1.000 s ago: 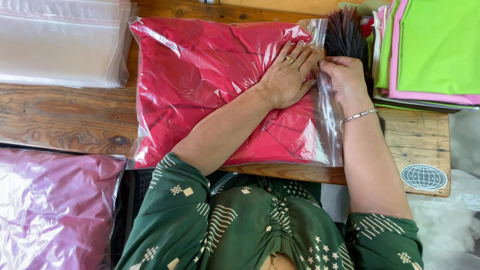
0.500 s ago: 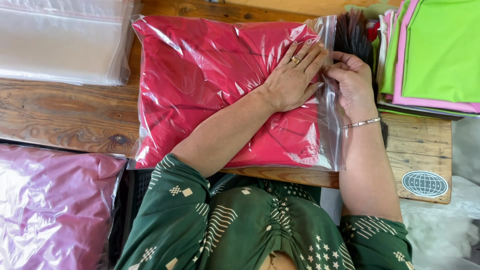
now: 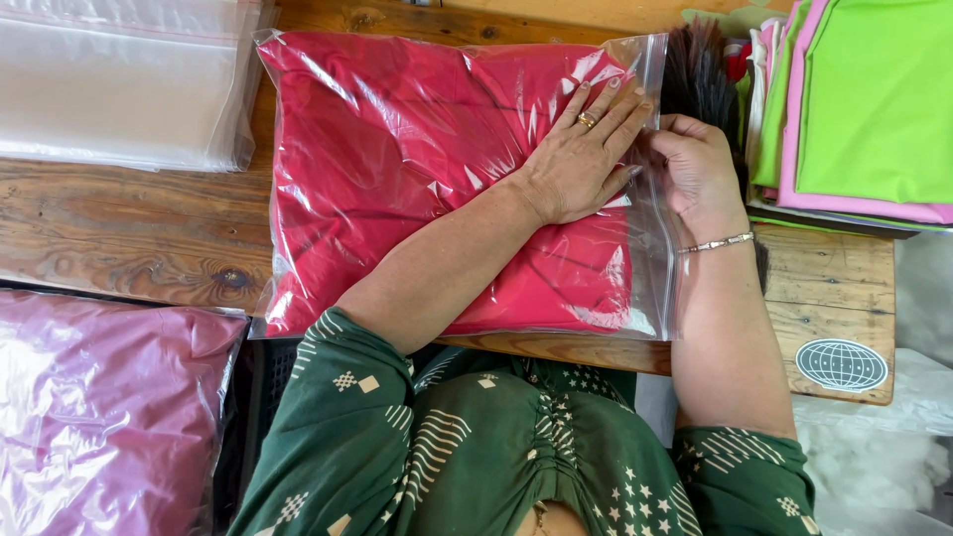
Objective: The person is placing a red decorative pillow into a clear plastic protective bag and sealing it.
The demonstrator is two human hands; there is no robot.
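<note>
A clear plastic zip bag (image 3: pixel 650 268) holding a folded red cloth (image 3: pixel 397 149) lies on the wooden table (image 3: pixel 119 218). My left hand (image 3: pixel 581 154), with a ring on one finger, presses flat on the bag near its right end, fingers spread. My right hand (image 3: pixel 695 169), with a bracelet at the wrist, pinches the bag's open right edge next to the left fingertips. Both forearms cross the bag and the table's near edge.
A stack of empty clear bags (image 3: pixel 119 79) lies at the far left. Folded green and pink cloths (image 3: pixel 864 109) are piled at the right, with a dark brush-like bundle (image 3: pixel 695 69) beside them. A bagged pink cloth (image 3: pixel 99 417) sits at the lower left. A round sticker (image 3: pixel 841 364) marks the table corner.
Both hands have slid slightly farther along the bag's right edge, away from me. The bag has stayed in place.
</note>
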